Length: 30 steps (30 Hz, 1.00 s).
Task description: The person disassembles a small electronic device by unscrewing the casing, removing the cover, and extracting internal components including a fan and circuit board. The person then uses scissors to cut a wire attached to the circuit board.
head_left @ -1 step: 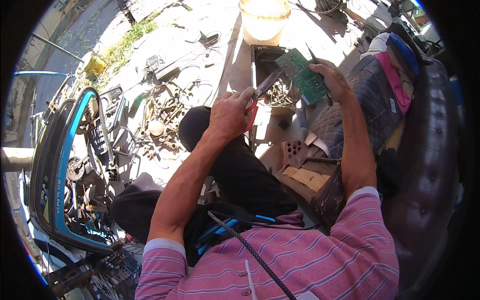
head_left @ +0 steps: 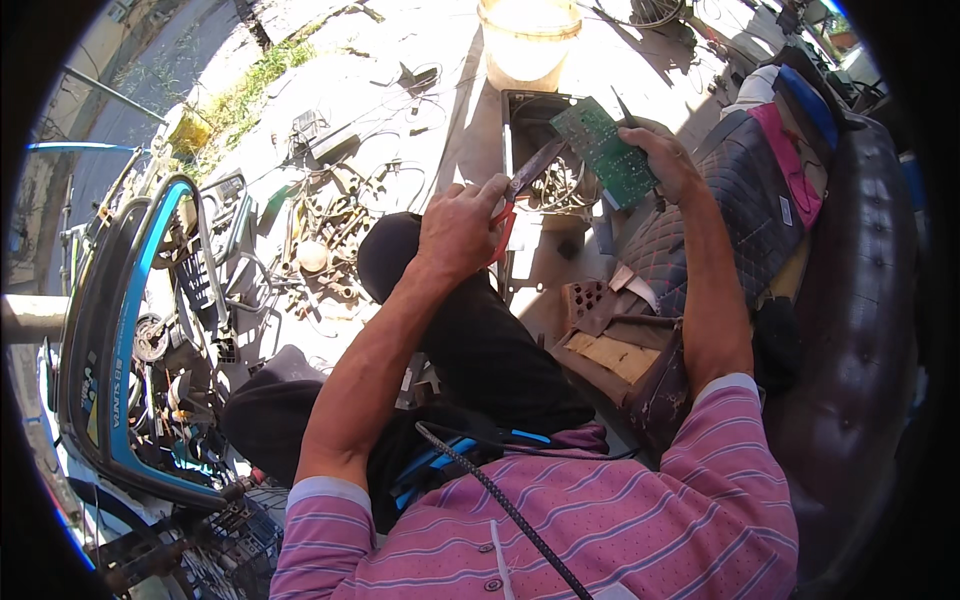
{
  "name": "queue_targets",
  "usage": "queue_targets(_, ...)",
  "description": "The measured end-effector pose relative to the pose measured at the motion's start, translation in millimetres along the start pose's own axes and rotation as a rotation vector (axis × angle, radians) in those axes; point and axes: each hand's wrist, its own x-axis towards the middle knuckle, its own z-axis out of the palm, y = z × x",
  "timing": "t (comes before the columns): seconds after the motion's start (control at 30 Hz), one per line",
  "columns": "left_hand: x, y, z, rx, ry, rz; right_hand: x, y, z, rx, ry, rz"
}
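Tilting green circuit board point(head_left: 605, 150), pliers point(head_left: 525, 185) pointing up-right

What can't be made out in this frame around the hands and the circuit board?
- Head view: the left hand wraps the red handles of the pliers.
- The far face of the green circuit board is turned away; the right hand covers its edge.
- The tray contents sit behind the board, too small.

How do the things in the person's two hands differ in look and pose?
The left hand grips red-handled pliers, narrow and dark-jawed; the right hand holds a green circuit board, flat and rectangular. The pliers slant up and to the right, their tip reaching the board's left edge; the board is held by its right edge, tilted. Both are held up over the open black box.
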Motion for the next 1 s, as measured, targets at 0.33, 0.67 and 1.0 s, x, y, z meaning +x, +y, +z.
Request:
queue_targets(0.33,-1,1,-2,0.019,-0.020,0.008,-1,0,0,-0.060,-0.007,-0.002)
queue_targets(0.67,-3,-2,-5,-0.064,-0.098,0.035,-1,1,-5,-0.142,-0.100,-0.013)
queue_targets(1.0,-3,-2,-6,-0.108,-0.183,-0.029,-1,2,1,-0.145,-0.075,-0.032)
